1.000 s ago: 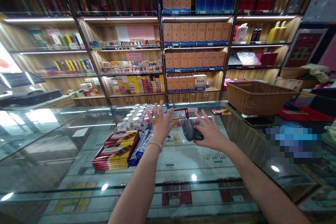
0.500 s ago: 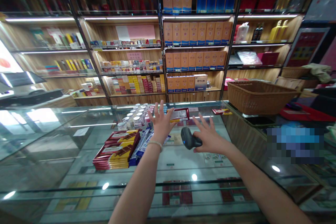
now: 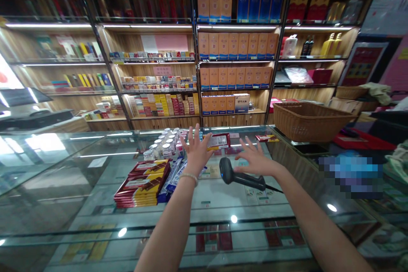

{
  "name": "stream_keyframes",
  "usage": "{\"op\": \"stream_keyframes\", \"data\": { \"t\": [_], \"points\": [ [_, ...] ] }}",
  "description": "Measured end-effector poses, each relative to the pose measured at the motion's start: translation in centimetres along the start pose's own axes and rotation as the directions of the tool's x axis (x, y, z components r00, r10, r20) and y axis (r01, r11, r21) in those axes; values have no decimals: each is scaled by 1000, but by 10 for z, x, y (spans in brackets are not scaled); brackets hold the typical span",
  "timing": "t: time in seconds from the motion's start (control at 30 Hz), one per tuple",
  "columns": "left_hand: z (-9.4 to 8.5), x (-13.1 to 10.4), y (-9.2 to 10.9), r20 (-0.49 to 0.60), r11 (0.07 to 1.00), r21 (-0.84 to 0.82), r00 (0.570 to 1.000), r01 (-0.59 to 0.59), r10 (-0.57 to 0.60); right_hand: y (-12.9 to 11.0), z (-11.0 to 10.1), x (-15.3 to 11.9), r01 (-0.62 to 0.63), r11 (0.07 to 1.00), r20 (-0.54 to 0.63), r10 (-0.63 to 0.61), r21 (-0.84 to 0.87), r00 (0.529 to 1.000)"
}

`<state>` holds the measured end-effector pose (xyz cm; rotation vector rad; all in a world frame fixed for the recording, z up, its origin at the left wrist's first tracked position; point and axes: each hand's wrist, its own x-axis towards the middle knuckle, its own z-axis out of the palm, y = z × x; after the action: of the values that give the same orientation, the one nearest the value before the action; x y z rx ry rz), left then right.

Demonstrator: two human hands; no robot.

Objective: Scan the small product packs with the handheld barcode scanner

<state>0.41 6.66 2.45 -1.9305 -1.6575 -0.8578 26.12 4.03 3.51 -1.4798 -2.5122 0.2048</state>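
My left hand (image 3: 196,153) hovers above the glass counter with fingers spread, holding nothing. Just beyond its fingers lies a red-wrapped chocolate bar (image 3: 220,140), label side up. A black handheld barcode scanner (image 3: 244,178) rests on the counter, its cable running off to the right behind my wrist. Over its handle is my right hand (image 3: 256,161), fingers apart; the thumb is close to the scanner, and I cannot tell whether it touches. Left of my hands are stacked red-and-yellow chocolate bars (image 3: 140,187), blue-and-white wrapped sticks (image 3: 174,176) and small white-capped jars (image 3: 165,144).
A glass display counter (image 3: 210,212) spans the front. On its right side stand a wicker basket (image 3: 312,121) and another chocolate bar (image 3: 267,138). Behind, shelves hold orange boxes (image 3: 237,45) and cigarette packs (image 3: 168,105). A screen (image 3: 24,97) stands at far left.
My right hand has loosened off the scanner and shifted slightly up and right, so the scanner's handle and cable now show. My left hand has barely moved.
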Motion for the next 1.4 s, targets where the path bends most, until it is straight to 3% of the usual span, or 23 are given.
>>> {"op": "stream_keyframes", "data": {
  "t": [0.1,0.23,0.57,1.17,1.4],
  "points": [
    [0,0,0,-9,1000,-9,1000,-2,2,6,-14,10,-104,993,-112,97,-62,989],
    [-2,-1,1,-21,1000,-7,1000,-14,14,10,-23,27,-154,971,-250,106,-181,963],
    [-7,0,4,-3,1000,1,1000,-5,5,19,10,46,-209,961,-476,99,-184,874],
    [-13,0,13,22,998,-39,999,-46,47,13,16,38,-137,976,-503,34,-169,864],
    [-15,0,12,7,997,-17,997,-73,73,14,14,35,-60,976,-584,-77,-211,808]
  ]
}}
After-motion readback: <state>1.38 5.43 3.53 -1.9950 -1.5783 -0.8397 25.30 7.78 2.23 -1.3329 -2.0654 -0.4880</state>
